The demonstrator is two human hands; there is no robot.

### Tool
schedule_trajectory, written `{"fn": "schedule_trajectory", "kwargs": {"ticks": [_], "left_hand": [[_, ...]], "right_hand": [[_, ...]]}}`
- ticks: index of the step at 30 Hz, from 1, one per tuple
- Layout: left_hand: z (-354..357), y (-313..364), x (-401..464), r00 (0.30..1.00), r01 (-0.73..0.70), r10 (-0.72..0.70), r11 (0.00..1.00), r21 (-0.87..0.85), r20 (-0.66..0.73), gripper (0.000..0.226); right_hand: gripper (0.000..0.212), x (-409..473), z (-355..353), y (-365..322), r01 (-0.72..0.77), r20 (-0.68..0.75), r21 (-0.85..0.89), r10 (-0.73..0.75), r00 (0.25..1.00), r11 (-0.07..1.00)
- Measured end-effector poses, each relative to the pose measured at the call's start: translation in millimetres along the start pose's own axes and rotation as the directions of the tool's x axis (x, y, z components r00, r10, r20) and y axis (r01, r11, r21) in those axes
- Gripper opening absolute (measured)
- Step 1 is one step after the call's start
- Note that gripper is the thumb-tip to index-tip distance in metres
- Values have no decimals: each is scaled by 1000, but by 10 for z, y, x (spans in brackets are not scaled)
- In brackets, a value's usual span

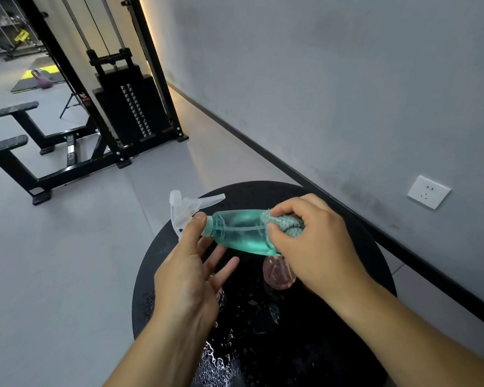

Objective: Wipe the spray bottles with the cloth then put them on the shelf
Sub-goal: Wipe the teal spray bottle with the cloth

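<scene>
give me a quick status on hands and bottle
Left hand pinches green spray bottle at the neck. Right hand presses cloth on its body. Pink bottle waits below.

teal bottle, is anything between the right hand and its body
Yes: the folded grey cloth sits between the right hand and the teal bottle. The left hand touches its neck directly.

The spray bottle [241,231] was translucent teal with a clear, whitish trigger head [183,209]. The cloth [287,223] under the right-hand fingers [284,210] was grey-green and nubbly. Below the left-hand fingers [221,270], the round table [355,317] was glossy black, flecked with pale droplets.
</scene>
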State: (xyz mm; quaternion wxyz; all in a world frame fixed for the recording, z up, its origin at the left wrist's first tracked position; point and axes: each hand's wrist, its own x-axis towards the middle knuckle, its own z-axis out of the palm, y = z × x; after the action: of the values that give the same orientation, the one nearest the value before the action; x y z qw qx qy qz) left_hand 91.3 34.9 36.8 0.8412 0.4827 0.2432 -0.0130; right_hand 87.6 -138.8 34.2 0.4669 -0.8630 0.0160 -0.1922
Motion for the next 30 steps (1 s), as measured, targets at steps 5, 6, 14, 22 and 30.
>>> {"fn": "schedule_trajectory", "kwargs": {"ticks": [5, 6, 14, 22, 30], "left_hand": [[16, -8, -5, 1000, 2, -2, 1000, 10, 13, 29], [15, -2, -4, 1000, -4, 4, 1000, 8, 11, 29], [30, 10, 9, 999, -16, 17, 1000, 25, -29, 29], [37, 46, -17, 999, -22, 22, 1000, 17, -33, 33], [17, 70, 22, 999, -28, 29, 999, -31, 42, 28]], "right_hand": [[10, -57, 28, -68, 50, 90, 37, -53, 994, 998], [11, -35, 14, -50, 34, 68, 25, -36, 997, 999], [12, -31, 3, -41, 32, 77, 46, -36, 996, 998], [12, 11, -19, 16, 2, 16, 6, -2, 1000, 1000], [14, 49, -66, 22, -10, 8, 11, 10, 1000, 1000]]}}
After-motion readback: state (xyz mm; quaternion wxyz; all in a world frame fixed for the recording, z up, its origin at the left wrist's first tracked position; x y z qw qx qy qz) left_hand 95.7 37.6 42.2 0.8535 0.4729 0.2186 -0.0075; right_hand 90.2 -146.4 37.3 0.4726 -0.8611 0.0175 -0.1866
